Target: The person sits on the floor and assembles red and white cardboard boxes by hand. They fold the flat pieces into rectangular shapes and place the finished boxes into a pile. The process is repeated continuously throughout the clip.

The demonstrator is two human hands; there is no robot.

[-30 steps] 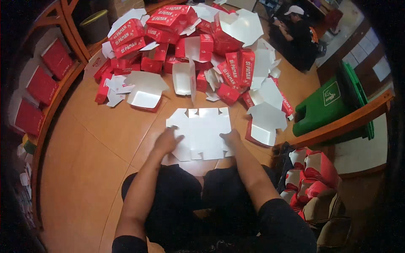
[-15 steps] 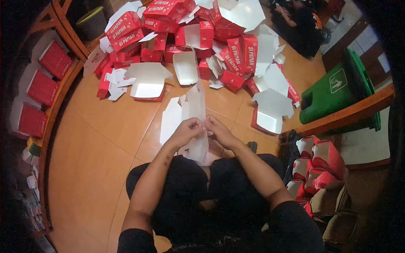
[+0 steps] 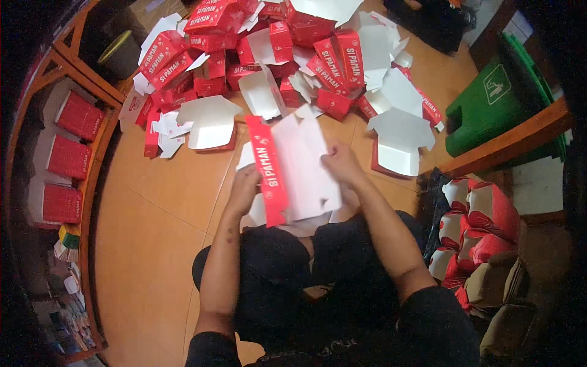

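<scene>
In front of me, over my lap, I hold a partly folded cardboard food box (image 3: 306, 168). Its inside is white, and a red printed side wall stands along its left edge. My left hand (image 3: 246, 186) grips that red side, fingers closed round the edge. On the opposite edge, my right hand (image 3: 341, 164) pinches the white card between thumb and fingers. Another flat white piece (image 3: 255, 211) lies partly hidden beneath the box. Just beyond my hands, an open white-lined box (image 3: 211, 125) and a tipped one (image 3: 260, 93) rest on the floor.
A large heap of red and white boxes (image 3: 244, 43) fills the far floor. To the right stand a green bin (image 3: 480, 107), a wooden rail (image 3: 507, 137) and stacked red containers (image 3: 477, 220). A wooden shelf (image 3: 92, 177) with red boxes runs along the left. A person in black (image 3: 431, 21) is at the far right.
The card has turned from nearly edge-on to show its white inside and red wall. My hands have moved apart to its opposite edges. The whole view has shifted slightly.
</scene>
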